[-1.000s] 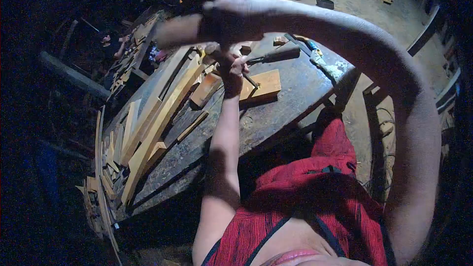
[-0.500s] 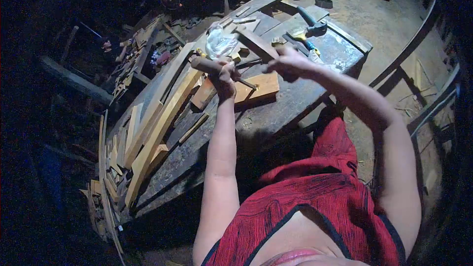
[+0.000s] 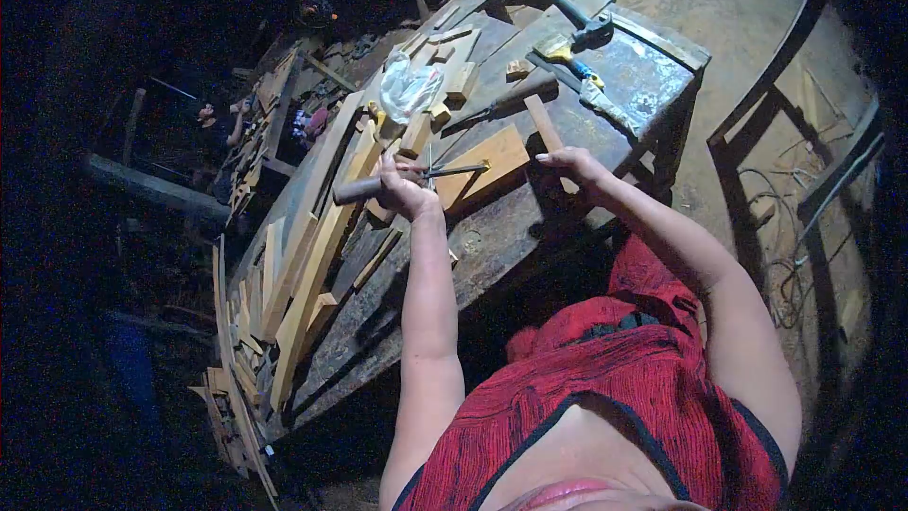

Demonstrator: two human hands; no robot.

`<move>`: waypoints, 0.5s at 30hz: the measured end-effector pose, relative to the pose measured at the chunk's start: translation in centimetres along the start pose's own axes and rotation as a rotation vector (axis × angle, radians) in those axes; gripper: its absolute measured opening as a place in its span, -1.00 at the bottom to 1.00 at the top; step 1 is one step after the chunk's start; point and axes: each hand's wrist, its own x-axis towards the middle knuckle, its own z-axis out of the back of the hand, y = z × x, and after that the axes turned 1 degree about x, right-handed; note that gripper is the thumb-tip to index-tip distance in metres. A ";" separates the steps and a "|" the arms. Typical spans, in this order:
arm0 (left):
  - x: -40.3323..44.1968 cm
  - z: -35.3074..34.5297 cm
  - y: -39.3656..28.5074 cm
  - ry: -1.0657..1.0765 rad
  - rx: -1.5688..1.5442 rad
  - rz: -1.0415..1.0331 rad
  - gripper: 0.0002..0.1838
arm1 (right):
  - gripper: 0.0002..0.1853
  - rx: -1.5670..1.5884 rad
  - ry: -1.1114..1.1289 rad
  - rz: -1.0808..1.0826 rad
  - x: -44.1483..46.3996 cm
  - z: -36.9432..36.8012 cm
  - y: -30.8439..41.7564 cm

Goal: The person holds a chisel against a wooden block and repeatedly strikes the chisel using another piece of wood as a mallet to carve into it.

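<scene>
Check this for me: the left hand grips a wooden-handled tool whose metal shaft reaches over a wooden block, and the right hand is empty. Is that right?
Not quite: the right hand isn't empty. The head view shows it holding a wooden bar. The left hand does grip the wooden-handled tool, its shaft reaching over the wooden block.
</scene>
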 end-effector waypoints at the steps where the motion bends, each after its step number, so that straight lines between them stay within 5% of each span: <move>1: -0.3 0.0 -0.2 -0.043 -0.032 0.050 -0.73 | -0.72 -0.004 0.015 0.032 0.6 0.4 -0.5; 5: 1.3 0.8 -0.4 -0.181 0.018 0.121 -0.68 | -0.75 -0.090 -0.040 0.105 3.3 1.9 -2.8; 9: 1.3 -0.9 -2.6 -0.113 -0.034 0.152 -0.72 | -0.73 0.024 0.025 0.106 1.4 1.0 -1.3; 12: 1.7 -2.0 -3.5 0.180 -0.114 0.262 -0.75 | -0.71 0.114 -0.002 0.131 1.0 0.6 -1.3; 15: 1.2 -3.3 -2.6 0.178 -0.027 0.196 -0.77 | -0.69 -0.078 -0.031 0.163 2.4 1.6 -2.4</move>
